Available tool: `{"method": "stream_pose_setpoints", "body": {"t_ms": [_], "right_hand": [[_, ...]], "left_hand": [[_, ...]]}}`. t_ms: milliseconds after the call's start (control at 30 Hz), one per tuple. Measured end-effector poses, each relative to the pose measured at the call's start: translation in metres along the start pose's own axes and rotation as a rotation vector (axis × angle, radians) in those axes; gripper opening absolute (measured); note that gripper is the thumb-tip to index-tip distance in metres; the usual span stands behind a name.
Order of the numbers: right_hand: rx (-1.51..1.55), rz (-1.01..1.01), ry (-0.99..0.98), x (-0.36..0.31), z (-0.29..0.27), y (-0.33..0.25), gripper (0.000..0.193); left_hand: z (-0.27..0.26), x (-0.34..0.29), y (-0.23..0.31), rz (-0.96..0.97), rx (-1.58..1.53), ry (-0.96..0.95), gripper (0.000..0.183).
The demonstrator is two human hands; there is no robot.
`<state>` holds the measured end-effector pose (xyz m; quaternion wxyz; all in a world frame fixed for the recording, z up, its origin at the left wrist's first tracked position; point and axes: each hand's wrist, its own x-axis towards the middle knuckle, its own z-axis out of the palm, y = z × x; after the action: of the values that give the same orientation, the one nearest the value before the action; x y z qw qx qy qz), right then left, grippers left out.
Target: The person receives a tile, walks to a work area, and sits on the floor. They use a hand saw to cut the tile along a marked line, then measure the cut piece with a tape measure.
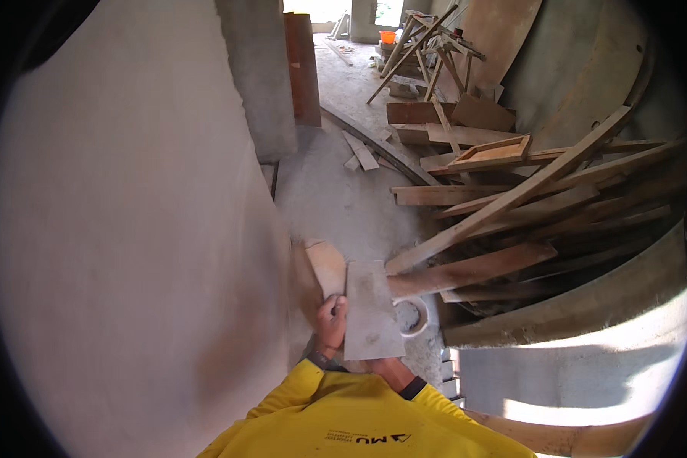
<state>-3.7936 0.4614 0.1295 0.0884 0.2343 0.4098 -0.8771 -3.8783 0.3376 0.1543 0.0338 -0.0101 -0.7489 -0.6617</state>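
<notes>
My left hand is closed at the lower end of a tan flat piece with an angled far end, and seems to grip it close to the pale wall. Beside it, a grey, stained rectangular plate lies face up before me. My right hand holds this plate from its near edge; the fingers are hidden beneath it. Both forearms are in yellow sleeves with dark cuffs.
A smooth pale wall rises along my left. On the right lies a pile of planks, several jutting toward me. A white ring-shaped rim is right of the plate. Farther off are wooden trestles and an orange bucket.
</notes>
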Motion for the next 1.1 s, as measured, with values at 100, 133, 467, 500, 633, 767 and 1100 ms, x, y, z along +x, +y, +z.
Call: {"method": "stream_pose_setpoints", "body": {"t_ms": [100,133,467,500,633,767,1100], "right_hand": [[0.230,0.013,0.014,0.096,0.026,-0.055,0.040],[0.050,-0.144,-0.045,0.127,-0.002,-0.044,0.041],[-0.038,-0.203,0.041,0.401,0.065,-0.206,0.043],[-0.021,-0.192,0.049,0.434,0.063,-0.216,0.043],[0.022,-0.147,0.091,0.566,0.044,-0.264,0.044],[0.025,-0.118,0.104,0.684,0.043,-0.348,0.044],[-0.053,-0.108,-0.011,0.982,0.090,-0.562,0.045]], "left_hand": [[0.020,0.125,0.012,0.124,-0.004,-0.064,0.030],[0.033,0.152,0.019,0.129,-0.046,-0.106,0.028],[0.106,0.473,0.049,0.259,0.080,-0.181,0.029],[0.116,0.507,0.038,0.246,0.090,-0.206,0.029],[0.169,0.659,-0.006,0.270,0.149,-0.299,0.025],[0.222,0.793,0.000,0.195,0.178,-0.326,0.024],[0.344,1.090,0.024,0.114,0.047,-0.252,0.027]]}}
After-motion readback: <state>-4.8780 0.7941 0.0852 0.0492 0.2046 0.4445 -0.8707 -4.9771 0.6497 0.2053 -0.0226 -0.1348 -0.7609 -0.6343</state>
